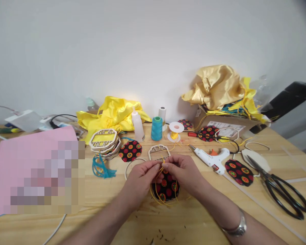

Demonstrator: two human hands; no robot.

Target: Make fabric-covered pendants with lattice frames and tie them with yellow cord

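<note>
Both my hands meet at the middle of the table, pinching a thin yellow cord (156,185). My left hand (144,175) is closed, with thumb and forefinger on the cord. Close beside it, my right hand (182,170) also pinches the cord, its fingertips nearly touching the left ones. Loose cord loops hang below the fingers, over a black fabric piece with red and orange flowers (169,187). Just beyond my fingertips lies a pale wooden lattice frame (153,153), partly hidden by my hands. A white ring (127,168) shows behind my left hand.
A white glue gun (211,158) and black-handled scissors (283,194) lie at right. Stacked lattice frames (104,139) and a blue tassel (102,166) are at left. Behind stand a teal thread spool (157,129), a clear bottle (137,125), a yellow cord reel (176,132) and a cardboard box (204,120).
</note>
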